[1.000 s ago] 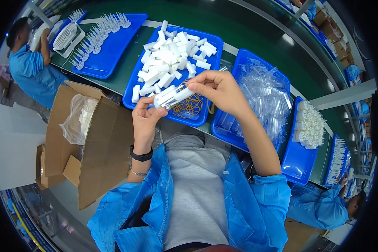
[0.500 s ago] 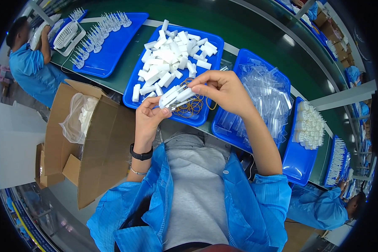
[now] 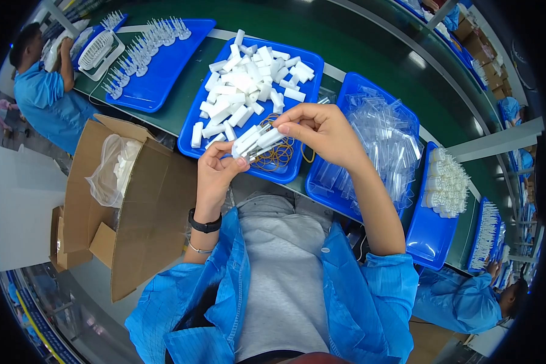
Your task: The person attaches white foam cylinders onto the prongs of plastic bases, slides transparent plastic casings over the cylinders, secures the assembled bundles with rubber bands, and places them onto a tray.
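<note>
My left hand (image 3: 218,165) has its fingers closed around the base of a white plastic part with slender metal rods (image 3: 244,146), which points up to the right. Against its rods my right hand (image 3: 324,132) pinches a short white block (image 3: 272,138), similar to the loose ones in the tray. How far the block is seated on the rods I cannot tell. Both hands are over the near edge of a blue tray (image 3: 187,139) heaped with white blocks (image 3: 239,82). Tan rubber bands (image 3: 277,159) lie in that tray just under my hands.
A blue tray of clear plastic sleeves (image 3: 376,142) stands to the right; beyond it are trays of white pronged parts (image 3: 446,185). At left, more pronged parts (image 3: 141,54) and a white fan (image 3: 97,53). An open carton (image 3: 158,212) stands left of my lap. Co-workers sit on both sides.
The white part has turned slightly in my left hand, and both hands have shifted only a little. The block is still between my right fingers.
</note>
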`<move>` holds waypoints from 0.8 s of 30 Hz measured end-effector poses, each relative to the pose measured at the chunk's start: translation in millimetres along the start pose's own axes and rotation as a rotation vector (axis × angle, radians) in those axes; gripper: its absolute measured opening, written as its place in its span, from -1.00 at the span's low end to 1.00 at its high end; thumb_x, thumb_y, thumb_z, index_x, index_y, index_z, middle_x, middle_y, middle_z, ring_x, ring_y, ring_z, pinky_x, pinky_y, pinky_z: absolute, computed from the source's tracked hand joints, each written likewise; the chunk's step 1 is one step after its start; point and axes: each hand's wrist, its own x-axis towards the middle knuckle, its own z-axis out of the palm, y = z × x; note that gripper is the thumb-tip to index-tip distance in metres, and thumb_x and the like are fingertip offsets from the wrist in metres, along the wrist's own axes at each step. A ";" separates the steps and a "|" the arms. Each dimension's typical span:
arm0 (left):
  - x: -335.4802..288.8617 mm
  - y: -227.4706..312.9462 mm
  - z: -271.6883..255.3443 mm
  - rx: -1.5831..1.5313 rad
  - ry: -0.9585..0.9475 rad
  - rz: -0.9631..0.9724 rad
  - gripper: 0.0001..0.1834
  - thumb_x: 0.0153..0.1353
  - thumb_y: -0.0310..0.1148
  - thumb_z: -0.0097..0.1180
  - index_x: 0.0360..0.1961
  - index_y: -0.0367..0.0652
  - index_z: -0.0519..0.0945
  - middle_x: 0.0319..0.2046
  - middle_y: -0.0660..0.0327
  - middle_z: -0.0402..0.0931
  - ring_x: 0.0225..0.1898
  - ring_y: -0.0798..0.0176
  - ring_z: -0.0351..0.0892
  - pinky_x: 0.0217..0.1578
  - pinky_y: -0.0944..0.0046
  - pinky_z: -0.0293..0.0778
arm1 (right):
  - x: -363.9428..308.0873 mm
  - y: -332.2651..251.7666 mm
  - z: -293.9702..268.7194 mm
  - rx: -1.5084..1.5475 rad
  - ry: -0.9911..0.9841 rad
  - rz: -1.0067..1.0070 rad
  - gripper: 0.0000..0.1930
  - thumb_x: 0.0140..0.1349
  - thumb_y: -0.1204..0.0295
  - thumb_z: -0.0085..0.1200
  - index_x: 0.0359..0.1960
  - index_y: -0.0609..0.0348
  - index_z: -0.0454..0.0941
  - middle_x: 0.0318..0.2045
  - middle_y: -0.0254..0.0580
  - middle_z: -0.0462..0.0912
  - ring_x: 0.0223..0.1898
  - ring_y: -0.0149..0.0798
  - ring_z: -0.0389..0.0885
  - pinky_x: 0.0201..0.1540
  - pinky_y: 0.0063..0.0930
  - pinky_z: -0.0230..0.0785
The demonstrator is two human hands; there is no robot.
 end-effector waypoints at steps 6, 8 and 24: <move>-2.1 -2.1 -0.7 0.037 -0.008 0.019 -0.68 0.03 -0.61 0.24 -0.18 -0.38 0.45 -0.24 0.04 0.55 -0.34 0.33 0.62 -0.29 0.41 0.57 | -0.8 -2.8 2.0 -0.108 -0.119 0.005 -0.85 0.13 0.47 0.18 -0.27 0.25 0.63 -0.61 -0.41 0.56 -0.66 -0.66 0.26 -0.62 -0.73 0.05; -1.8 -3.2 -1.6 0.045 -0.022 0.015 -0.68 0.02 -0.62 0.24 -0.17 -0.39 0.45 -0.24 0.04 0.55 -0.34 0.33 0.62 -0.29 0.41 0.57 | -3.0 -5.4 5.5 -0.194 -0.163 -0.082 -0.85 0.12 0.48 0.18 -0.27 0.25 0.63 -0.63 -0.42 0.54 -0.67 -0.68 0.24 -0.63 -0.73 0.02; -3.1 0.1 -4.6 -0.040 -0.066 -0.047 -0.67 0.11 -0.47 0.21 -0.14 -0.37 0.43 -0.23 0.01 0.54 -0.30 0.20 0.64 -0.30 0.39 0.60 | -4.2 -1.2 26.0 0.063 -0.087 0.168 -0.86 0.10 0.51 0.21 -0.33 0.29 0.56 -0.43 -0.23 0.64 -0.44 -0.58 0.55 -0.42 -0.74 0.36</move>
